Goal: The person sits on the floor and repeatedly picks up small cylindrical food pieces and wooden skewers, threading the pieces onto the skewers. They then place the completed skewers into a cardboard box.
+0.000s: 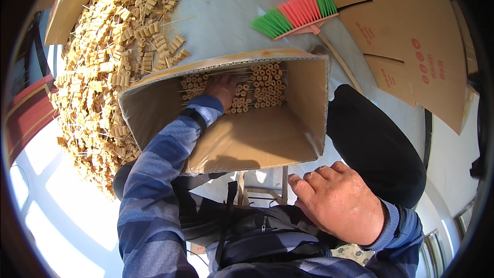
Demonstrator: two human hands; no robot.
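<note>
An open cardboard box (252, 139) is in front of me, between my legs, its opening facing me. Stacked against its far wall are rows of tan, ring-shaped pieces on thin sticks (268, 85). My left hand (222, 90) reaches inside and lies against the left part of this stack. Its fingers look stretched out, though their tips are in shadow among the sticks. Just outside the near right corner of the box, my right hand (342, 201) hangs with curled fingers, back upward. Nothing sticks out of it; its palm is hidden.
A large heap of the same skewered pieces (103, 87) spreads to the left of the box. Beyond it on the grey floor lies a green and red broom (301, 15). Flattened cardboard sheets (411, 36) lie at right, and another carton (69, 7) stands far left.
</note>
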